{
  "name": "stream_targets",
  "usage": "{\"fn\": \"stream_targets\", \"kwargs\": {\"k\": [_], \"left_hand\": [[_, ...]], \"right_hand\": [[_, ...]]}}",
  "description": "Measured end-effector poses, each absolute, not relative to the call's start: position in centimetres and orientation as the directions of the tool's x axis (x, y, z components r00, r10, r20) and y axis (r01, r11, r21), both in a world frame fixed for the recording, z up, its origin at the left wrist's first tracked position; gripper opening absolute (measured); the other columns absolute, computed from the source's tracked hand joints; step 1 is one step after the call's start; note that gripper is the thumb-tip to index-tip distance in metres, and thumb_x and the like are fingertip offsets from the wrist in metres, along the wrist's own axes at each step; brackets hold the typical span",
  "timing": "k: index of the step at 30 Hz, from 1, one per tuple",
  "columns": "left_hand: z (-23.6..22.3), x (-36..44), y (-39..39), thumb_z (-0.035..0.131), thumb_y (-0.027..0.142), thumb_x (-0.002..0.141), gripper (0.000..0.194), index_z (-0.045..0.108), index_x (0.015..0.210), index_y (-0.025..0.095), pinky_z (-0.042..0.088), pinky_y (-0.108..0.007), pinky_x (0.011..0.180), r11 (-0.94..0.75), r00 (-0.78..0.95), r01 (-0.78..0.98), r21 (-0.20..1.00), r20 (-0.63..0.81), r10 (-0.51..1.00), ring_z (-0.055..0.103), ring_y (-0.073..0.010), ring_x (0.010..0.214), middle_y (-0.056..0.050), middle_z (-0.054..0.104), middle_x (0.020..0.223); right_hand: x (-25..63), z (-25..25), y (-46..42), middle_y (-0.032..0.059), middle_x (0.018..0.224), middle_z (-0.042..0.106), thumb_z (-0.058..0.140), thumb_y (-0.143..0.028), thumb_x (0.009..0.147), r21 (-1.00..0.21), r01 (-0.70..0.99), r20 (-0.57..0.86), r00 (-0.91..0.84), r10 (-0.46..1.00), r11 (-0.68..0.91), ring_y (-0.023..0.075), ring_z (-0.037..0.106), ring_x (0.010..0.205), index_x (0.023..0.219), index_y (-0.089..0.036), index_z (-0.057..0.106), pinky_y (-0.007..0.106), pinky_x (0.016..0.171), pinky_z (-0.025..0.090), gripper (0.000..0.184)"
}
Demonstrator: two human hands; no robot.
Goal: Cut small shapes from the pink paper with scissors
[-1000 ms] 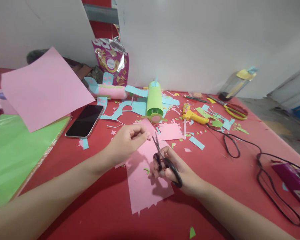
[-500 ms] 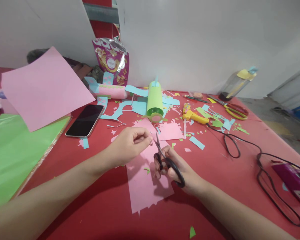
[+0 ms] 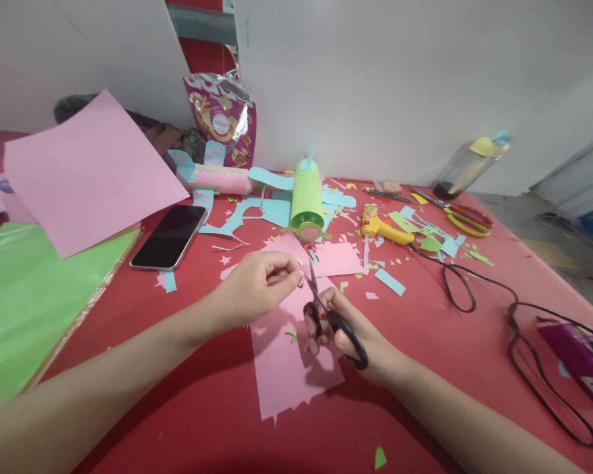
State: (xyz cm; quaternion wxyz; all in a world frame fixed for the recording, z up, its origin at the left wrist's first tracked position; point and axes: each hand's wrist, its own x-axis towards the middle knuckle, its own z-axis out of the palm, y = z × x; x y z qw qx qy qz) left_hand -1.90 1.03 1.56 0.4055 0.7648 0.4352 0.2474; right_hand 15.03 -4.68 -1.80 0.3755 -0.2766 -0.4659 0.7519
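My left hand (image 3: pixel 261 286) is closed in a pinch on a small pink paper piece (image 3: pixel 300 273), mostly hidden by the fingertips. Black-handled scissors (image 3: pixel 343 332) are in my right hand (image 3: pixel 353 322), thumb and fingers through the loops. Their blades point up and away, slightly parted, right beside the left fingertips. Below both hands lies a pink paper sheet (image 3: pixel 281 382) with a jagged near edge and a green scrap (image 3: pixel 291 336) on it. Beyond the hands, a green paper-covered tube (image 3: pixel 306 194) with light blue fins lies on the red table (image 3: pixel 192 421).
A phone (image 3: pixel 169 237) and a large pink sheet (image 3: pixel 93 178) are at left. A pink tube (image 3: pixel 222 179) lies near a snack bag (image 3: pixel 222 118). To the right are a yellow glue gun (image 3: pixel 388 230), its black cord, more scissors (image 3: pixel 464 220), a bottle (image 3: pixel 469 168) and a purple power strip (image 3: pixel 580 362).
Both hands have shifted only slightly to the right, staying close together. The scissor blades have closed and parted a little beside the left fingertips.
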Motion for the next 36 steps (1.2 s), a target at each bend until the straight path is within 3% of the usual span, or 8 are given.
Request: {"fn": "stream_targets", "kwargs": {"k": [24,36], "left_hand": [[1.43,-2.0,1.21,0.041,0.031,0.076,0.023,0.052,0.065,0.014,0.034,-0.02,0.049,-0.251,0.514,0.447,0.859,-0.017,0.857,0.04,-0.0076,0.052,0.002,0.046,0.058],[1.64,-2.05,0.93,0.042,0.029,0.075,0.021,0.055,0.068,0.014,0.036,-0.019,0.047,-0.314,0.506,0.478,0.82,0.035,0.862,0.045,-0.009,0.053,0.0,0.052,0.06]], "right_hand": [[15.1,-1.57,-4.71,-0.0006,0.077,0.044,0.059,-0.048,0.066,-0.903,-0.308,-0.067,-0.585,0.808,-0.298,0.0108,0.045,0.064,0.08,-0.021,0.032,0.028,0.062,0.033,0.041],[14.93,-1.5,-4.77,-0.0017,0.073,0.043,0.059,-0.049,0.065,-0.899,-0.313,-0.083,-0.563,0.822,-0.305,0.0096,0.045,0.058,0.079,-0.021,0.03,0.025,0.053,0.031,0.042]]}}
